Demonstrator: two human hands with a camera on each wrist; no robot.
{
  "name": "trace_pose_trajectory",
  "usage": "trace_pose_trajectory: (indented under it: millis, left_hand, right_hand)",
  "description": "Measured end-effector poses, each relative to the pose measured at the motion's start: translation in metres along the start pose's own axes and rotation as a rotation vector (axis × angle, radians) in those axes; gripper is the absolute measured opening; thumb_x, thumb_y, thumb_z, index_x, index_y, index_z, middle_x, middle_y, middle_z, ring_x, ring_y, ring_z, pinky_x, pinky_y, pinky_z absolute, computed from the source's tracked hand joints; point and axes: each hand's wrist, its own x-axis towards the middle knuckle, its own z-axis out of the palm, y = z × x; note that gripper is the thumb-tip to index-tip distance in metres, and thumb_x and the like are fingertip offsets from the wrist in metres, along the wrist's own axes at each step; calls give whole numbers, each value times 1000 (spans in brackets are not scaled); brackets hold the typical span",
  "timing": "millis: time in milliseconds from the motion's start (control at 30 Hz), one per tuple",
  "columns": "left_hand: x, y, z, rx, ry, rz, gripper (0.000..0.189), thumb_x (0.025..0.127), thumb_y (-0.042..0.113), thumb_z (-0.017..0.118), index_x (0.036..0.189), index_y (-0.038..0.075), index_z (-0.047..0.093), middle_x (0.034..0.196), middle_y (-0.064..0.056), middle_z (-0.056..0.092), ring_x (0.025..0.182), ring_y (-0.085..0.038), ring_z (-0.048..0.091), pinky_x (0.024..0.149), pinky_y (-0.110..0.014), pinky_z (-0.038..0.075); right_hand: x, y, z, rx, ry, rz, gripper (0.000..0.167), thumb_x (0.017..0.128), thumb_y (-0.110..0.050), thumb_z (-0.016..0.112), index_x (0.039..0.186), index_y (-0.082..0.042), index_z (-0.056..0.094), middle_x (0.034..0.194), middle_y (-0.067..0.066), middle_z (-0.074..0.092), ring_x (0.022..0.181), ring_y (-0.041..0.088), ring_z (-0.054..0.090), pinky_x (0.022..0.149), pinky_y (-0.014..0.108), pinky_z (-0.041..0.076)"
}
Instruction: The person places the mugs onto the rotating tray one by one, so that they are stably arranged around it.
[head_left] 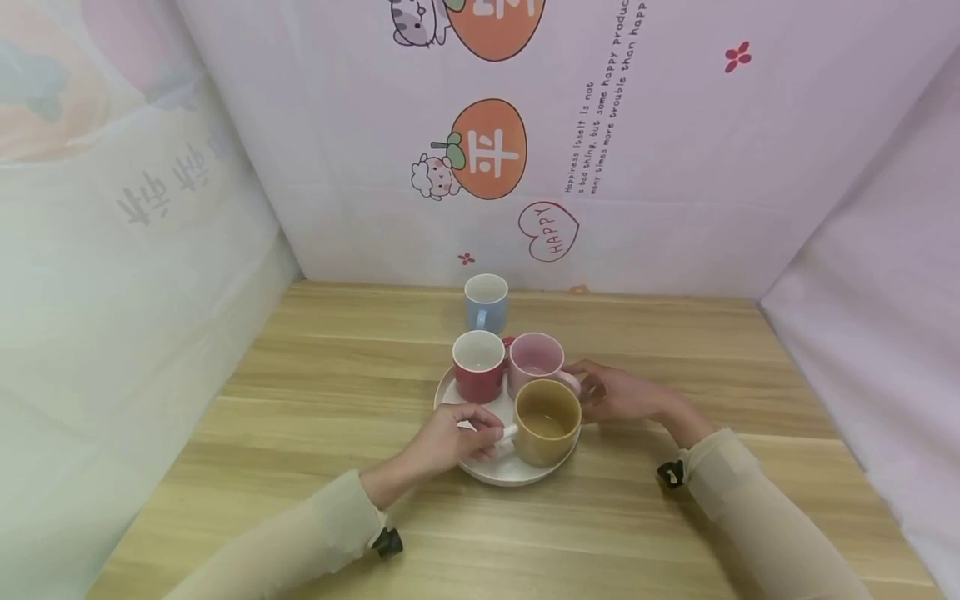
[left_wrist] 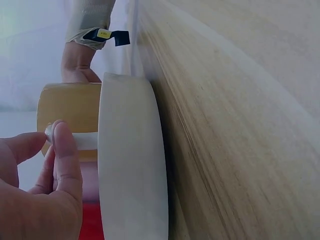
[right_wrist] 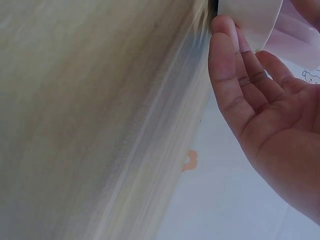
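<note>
My left hand (head_left: 461, 437) pinches the white handle (left_wrist: 85, 141) of a mustard-yellow mug (head_left: 547, 425) between thumb and fingers. This mug stands upright at the front right of a round white tray (head_left: 495, 475). Behind it on the tray are a pink mug (head_left: 536, 357) and a red mug (head_left: 478, 379) with a white inside. At the tray's right side is my right hand (head_left: 618, 392), close to the pink mug's handle. In the right wrist view its fairly straight fingers (right_wrist: 225, 75) touch the tray's outer side; part of the thumb is cut off by the frame.
A light blue mug (head_left: 486, 304) stands on the wooden table (head_left: 337, 375) behind the tray, its handle towards the red mug. Printed white cloth (head_left: 360, 167) hangs along the table's back edge, with further cloth at both sides.
</note>
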Motion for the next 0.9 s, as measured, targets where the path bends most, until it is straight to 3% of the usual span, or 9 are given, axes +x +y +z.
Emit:
trace_pose_trajectory:
  millis: [433, 700, 900]
  left_hand:
    - [-1, -2, 15, -92, -55, -23, 23, 94, 11, 68, 109, -7, 68, 96, -28, 70, 69, -10, 70, 69, -34, 64]
    - [-4, 3, 24, -142, -92, -46, 23, 94, 9, 67, 111, -7, 65, 93, -7, 65, 70, -12, 72, 70, -34, 64]
    - [-4, 5, 20, -137, -120, -24, 24, 95, 7, 64, 114, -7, 64, 93, -7, 64, 73, -12, 72, 72, -34, 64]
  right_hand:
    - [0, 2, 1, -11, -2, -52, 75, 84, -21, 80, 147, -9, 40, 117, 16, 66, 107, 28, 67, 91, 40, 58]
    - [0, 0, 2, -43, 9, -43, 74, 84, -25, 80, 147, -13, 41, 121, 13, 66, 110, 26, 65, 93, 38, 56]
    - [2, 2, 3, -47, 16, -60, 73, 86, -23, 79, 147, -14, 41, 123, 13, 66, 111, 28, 65, 94, 38, 56]
